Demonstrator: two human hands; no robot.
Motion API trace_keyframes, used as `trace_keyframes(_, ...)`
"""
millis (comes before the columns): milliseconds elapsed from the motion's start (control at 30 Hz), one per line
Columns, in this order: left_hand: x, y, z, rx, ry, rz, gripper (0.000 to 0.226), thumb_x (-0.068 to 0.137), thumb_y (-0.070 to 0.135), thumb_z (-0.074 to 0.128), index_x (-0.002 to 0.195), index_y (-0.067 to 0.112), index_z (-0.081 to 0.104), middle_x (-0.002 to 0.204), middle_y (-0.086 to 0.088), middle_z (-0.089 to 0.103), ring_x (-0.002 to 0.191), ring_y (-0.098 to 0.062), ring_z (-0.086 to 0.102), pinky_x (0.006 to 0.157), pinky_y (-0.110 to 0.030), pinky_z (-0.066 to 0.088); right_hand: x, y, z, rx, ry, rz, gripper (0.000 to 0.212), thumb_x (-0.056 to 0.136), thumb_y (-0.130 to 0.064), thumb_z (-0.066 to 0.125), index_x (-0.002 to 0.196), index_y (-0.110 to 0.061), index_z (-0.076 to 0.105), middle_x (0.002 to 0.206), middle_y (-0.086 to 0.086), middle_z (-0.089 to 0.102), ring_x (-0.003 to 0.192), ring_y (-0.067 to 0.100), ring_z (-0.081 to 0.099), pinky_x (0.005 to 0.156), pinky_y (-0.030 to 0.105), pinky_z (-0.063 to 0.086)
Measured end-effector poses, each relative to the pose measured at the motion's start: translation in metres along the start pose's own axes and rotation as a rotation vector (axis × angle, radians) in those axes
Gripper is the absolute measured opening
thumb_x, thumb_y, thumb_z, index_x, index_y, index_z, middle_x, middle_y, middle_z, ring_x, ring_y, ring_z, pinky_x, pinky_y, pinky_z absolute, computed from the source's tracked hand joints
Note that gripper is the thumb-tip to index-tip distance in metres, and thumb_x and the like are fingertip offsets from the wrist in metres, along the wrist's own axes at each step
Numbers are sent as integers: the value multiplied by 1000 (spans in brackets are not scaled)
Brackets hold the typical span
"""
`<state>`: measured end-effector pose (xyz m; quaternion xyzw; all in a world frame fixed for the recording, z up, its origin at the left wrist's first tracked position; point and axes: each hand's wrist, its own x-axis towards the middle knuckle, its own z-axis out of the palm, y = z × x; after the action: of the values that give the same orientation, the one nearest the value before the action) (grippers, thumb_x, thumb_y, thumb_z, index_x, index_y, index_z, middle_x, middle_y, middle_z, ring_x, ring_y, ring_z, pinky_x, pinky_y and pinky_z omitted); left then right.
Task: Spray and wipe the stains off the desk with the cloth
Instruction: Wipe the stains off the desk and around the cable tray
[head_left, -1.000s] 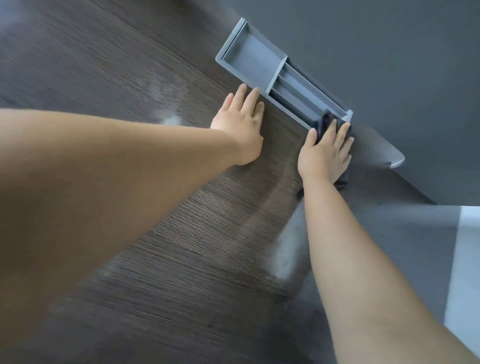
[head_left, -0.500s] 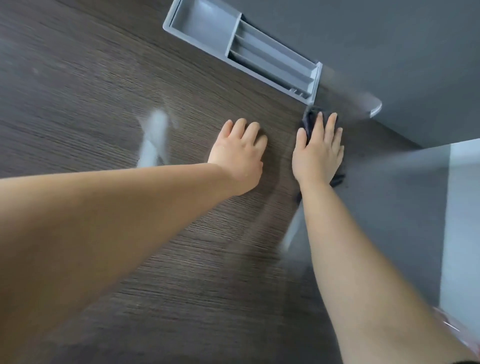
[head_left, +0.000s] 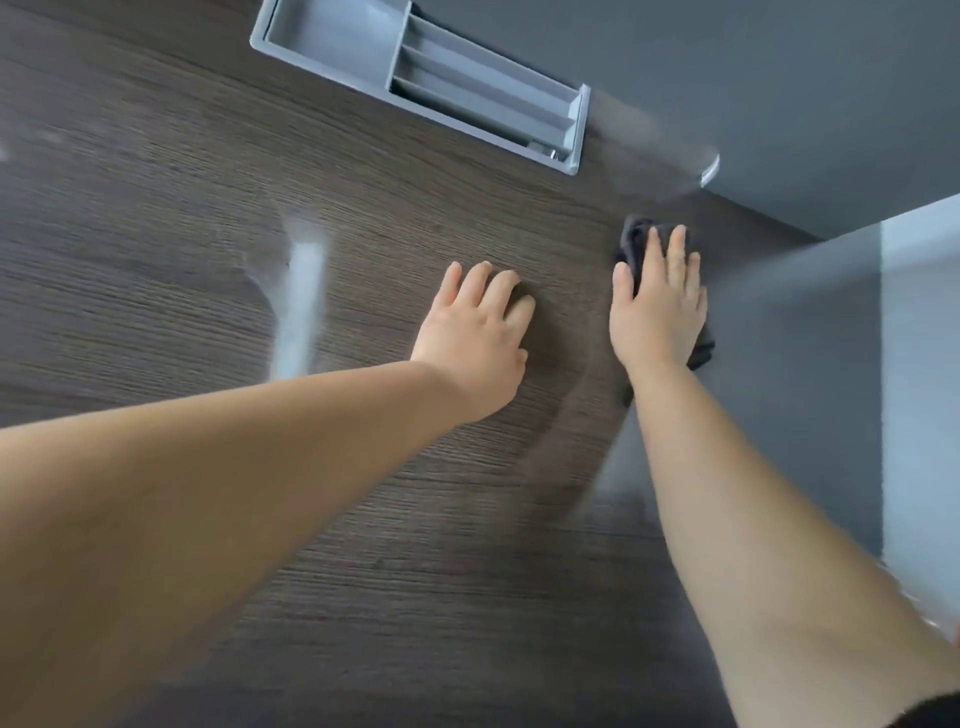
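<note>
A dark grey cloth (head_left: 635, 238) lies on the dark wood-grain desk (head_left: 363, 218) near its right edge. My right hand (head_left: 657, 306) presses flat on the cloth with straight fingers, and covers most of it. My left hand (head_left: 475, 325) rests flat on the bare desk a short way to the left, fingers straight. A pale streak (head_left: 301, 306) shows on the desk left of my left hand. No spray bottle is in view.
A grey divided tray (head_left: 374, 88) is set in the desk's far edge, against a dark grey wall (head_left: 779, 78). The desk's right edge runs just right of the cloth, with grey floor (head_left: 810, 364) below.
My right hand has drawn the cloth toward me, away from the grey tray. My left hand stays flat on the desk beside it. The view has shifted.
</note>
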<state>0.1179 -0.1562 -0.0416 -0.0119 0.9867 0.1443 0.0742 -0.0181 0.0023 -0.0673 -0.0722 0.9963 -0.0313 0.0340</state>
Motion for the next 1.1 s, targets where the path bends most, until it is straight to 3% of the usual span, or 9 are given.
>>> trace_keyframes(67,-4,5,4,-8,5,5,52,94,38,39,141,16,33,150,-7,23,139,-31,16,117,-46,5,-55,-3,6,24,19,8,54,100,-43,32,151,-23,25,160,0,11,147,27,12,116,47,13)
trace_keyframes(167,-13,14,6,-72,13,-3,51,91,34,46,137,13,42,144,-9,36,134,-34,28,115,-46,15,-133,-11,11,2,33,-197,57,97,-46,30,146,-18,38,156,7,27,142,33,26,112,48,22)
trace_keyframes(233,-18,19,7,-92,54,-10,47,83,30,59,126,9,54,131,-12,50,123,-37,43,108,-47,31,-121,-8,9,4,-21,-302,56,97,-47,30,145,-19,38,156,6,27,143,32,26,113,48,21)
trace_keyframes(300,-20,23,8,-82,87,-17,47,78,29,64,120,8,59,123,-13,56,115,-37,50,101,-46,38,-71,0,4,-11,-30,-278,54,99,-45,32,148,-23,32,159,1,17,146,27,16,116,46,14)
trace_keyframes(467,-23,29,14,-41,16,17,51,93,36,42,140,16,36,146,-6,29,134,-29,25,115,-41,14,34,29,-6,-12,-55,14,55,101,-45,26,152,-28,17,161,-5,2,147,23,6,118,44,9)
trace_keyframes(633,-41,34,15,-7,-39,13,52,95,39,37,142,20,31,149,-4,23,138,-27,18,117,-42,10,-35,39,1,21,1,70,55,101,-46,26,152,-26,19,161,-3,4,147,25,7,118,45,10)
trace_keyframes(800,-75,42,21,-42,-7,-30,51,93,33,43,140,17,37,147,-6,29,138,-30,20,116,-41,13,-194,23,14,37,45,-223,57,95,-46,32,145,-19,40,155,7,28,141,34,29,110,50,26)
trace_keyframes(900,-110,48,30,-60,42,-66,48,87,30,47,132,11,49,139,-12,42,131,-36,32,111,-45,22,-203,39,15,4,6,-470,56,94,-45,36,143,-19,43,153,7,33,139,34,32,109,52,31)
trace_keyframes(1100,-176,67,50,-91,83,-181,49,80,26,53,125,8,56,132,-16,50,124,-41,42,105,-50,32,-181,29,16,50,12,-87,54,100,-44,30,150,-25,26,161,0,10,146,29,12,116,49,13)
